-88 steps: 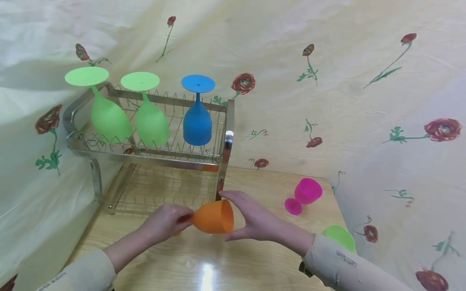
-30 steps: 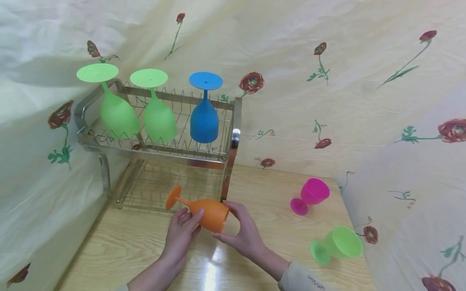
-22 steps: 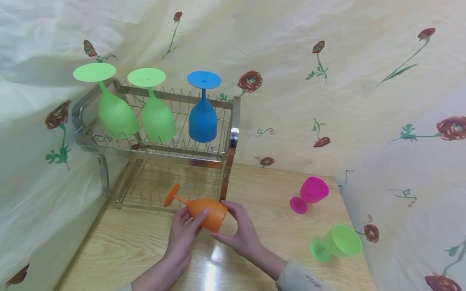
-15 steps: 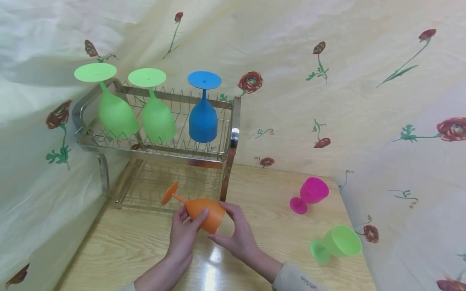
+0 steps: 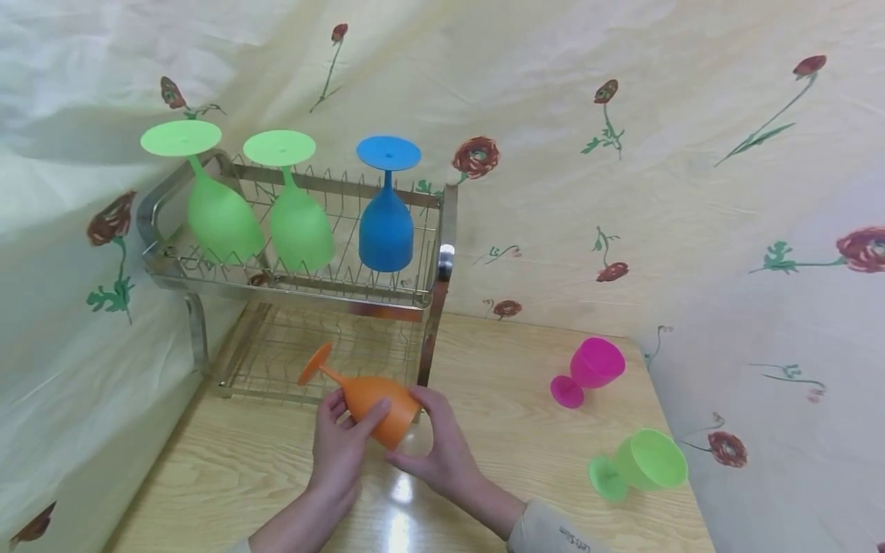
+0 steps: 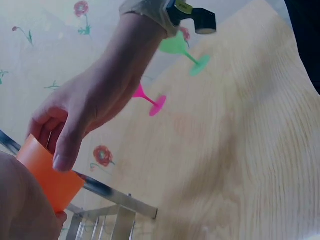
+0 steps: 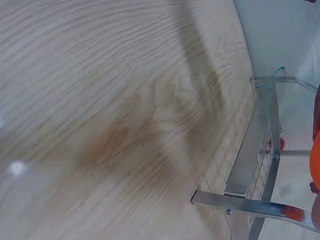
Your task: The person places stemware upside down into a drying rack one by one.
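An orange goblet (image 5: pixel 376 407) is held tilted on its side in front of the dish rack's lower tier, its foot up to the left and its mouth down to the right. My left hand (image 5: pixel 340 453) grips the bowl, thumb across the near side, other fingers partly hidden beneath. At the mouth end, my right hand (image 5: pixel 448 453) holds the rim between thumb and fingers. In the left wrist view, the right hand (image 6: pixel 90 102) spans the goblet's (image 6: pixel 47 172) rim, while the left hand (image 6: pixel 22 200) fills the lower corner. Only a sliver of the goblet (image 7: pixel 315 160) shows in the right wrist view.
A two-tier metal dish rack (image 5: pixel 304 296) stands at the left back. Upside down on its top tier are two green goblets (image 5: pixel 300 226) and a blue goblet (image 5: pixel 386 230). On the table's right side lie a pink goblet (image 5: pixel 596 363) and another green goblet (image 5: pixel 650 459). Flowered cloth hangs around.
Earlier the left hand held the stem and the right hand was spread at the mouth; now the left grips the bowl. Lately both hands and the goblet have drifted slightly left, mouth tilting further down.
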`<state>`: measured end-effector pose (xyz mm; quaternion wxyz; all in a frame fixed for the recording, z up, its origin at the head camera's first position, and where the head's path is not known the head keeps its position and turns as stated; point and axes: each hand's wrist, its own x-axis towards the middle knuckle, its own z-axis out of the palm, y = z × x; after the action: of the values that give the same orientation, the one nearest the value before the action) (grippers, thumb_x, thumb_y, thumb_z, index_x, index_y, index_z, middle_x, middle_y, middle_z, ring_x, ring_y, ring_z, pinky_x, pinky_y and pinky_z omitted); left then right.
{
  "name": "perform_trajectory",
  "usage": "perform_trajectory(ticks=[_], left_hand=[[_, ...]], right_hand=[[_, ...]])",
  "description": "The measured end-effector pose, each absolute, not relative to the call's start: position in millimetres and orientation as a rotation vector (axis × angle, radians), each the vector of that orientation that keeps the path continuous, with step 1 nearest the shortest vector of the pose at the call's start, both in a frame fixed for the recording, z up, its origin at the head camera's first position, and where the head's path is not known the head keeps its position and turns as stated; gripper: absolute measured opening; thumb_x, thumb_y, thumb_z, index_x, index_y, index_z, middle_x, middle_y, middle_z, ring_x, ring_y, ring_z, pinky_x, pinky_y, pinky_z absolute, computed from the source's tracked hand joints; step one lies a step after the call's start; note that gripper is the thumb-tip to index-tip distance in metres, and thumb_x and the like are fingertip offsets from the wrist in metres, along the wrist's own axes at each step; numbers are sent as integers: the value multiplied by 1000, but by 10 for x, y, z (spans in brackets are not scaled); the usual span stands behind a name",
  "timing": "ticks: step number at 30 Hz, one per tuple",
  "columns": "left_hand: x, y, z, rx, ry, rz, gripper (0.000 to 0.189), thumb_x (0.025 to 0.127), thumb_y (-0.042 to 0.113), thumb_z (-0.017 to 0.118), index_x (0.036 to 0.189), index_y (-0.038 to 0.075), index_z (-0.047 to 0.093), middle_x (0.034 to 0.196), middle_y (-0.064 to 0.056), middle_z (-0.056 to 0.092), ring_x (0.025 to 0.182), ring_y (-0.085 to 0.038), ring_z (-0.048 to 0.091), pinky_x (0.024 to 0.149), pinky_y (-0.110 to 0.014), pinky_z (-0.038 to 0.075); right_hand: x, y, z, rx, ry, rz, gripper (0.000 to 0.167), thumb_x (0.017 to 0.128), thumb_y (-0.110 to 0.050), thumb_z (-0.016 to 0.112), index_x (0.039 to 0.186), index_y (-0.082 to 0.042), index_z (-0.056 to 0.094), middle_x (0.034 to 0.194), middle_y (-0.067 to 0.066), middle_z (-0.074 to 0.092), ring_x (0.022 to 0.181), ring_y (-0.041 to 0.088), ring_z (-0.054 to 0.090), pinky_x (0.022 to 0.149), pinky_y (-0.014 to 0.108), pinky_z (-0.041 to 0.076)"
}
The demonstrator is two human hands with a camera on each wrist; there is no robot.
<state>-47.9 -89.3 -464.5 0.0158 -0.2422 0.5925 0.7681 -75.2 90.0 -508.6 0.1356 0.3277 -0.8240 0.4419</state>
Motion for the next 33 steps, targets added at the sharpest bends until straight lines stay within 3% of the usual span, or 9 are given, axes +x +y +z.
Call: perform_trajectory(ticks=[5, 12, 15, 20, 23, 28, 33], left_hand=[[-458, -1026, -4655, -723, 1931, 2333, 97, 91, 28, 89, 162, 5, 27, 161, -18, 34, 140, -38, 46, 111, -43, 49], [-426, -1325, -4664, -696, 2125, 2200, 102, 84, 30, 95, 161, 7, 32, 160, -16, 37, 140, -35, 45, 94, -22, 53], [-399, -1482, -4674, -666, 2189, 2156, 104, 83, 29, 96, 161, 9, 31, 160, -13, 37, 141, -30, 45, 94, -15, 50], [-349, -1687, -4671, -608, 2342, 2055, 105, 83, 32, 96, 161, 9, 31, 159, -13, 40, 142, -28, 45, 104, -14, 47], [-351, -1757, -4671, -563, 2479, 2003, 101, 82, 30, 97, 159, 7, 36, 156, -14, 44, 141, -30, 47, 100, -6, 45], [-386, -1851, -4716, -453, 2699, 1977, 93, 79, 17, 98, 153, 1, 44, 152, -18, 49, 136, -35, 49, 95, 4, 38], [-414, -1975, -4738, -393, 2875, 1877, 91, 78, 15, 98, 150, -2, 47, 147, -21, 51, 134, -39, 52, 96, 6, 33]], right_hand=[[-788, 1075, -4999, 954, -2522, 1239, 110, 77, -25, 99, 164, -6, 33, 160, 14, 47, 146, 33, 50, 119, 54, 47], [-1073, 1377, -4409, 840, -2553, 1176, 97, 88, -26, 88, 167, -14, 33, 167, 7, 43, 151, 34, 45, 124, 56, 39], [-1265, 1435, -4079, 793, -2510, 1242, 89, 92, -22, 85, 166, -13, 36, 167, 5, 44, 150, 31, 47, 124, 53, 40], [-1622, 1431, -3632, 789, -2404, 1333, 80, 96, -14, 80, 164, -7, 39, 166, 6, 46, 151, 28, 47, 123, 48, 44], [-1803, 1349, -3432, 798, -2405, 1344, 81, 98, -17, 79, 165, -6, 36, 169, 8, 41, 153, 26, 44, 124, 43, 43], [-2003, 1157, -3294, 802, -2491, 1400, 85, 102, -29, 75, 168, -5, 27, 174, 5, 29, 157, 20, 36, 126, 32, 36], [-2074, 1051, -3330, 766, -2418, 1532, 78, 104, -20, 74, 165, 1, 31, 170, 14, 37, 154, 23, 43, 124, 35, 41]])
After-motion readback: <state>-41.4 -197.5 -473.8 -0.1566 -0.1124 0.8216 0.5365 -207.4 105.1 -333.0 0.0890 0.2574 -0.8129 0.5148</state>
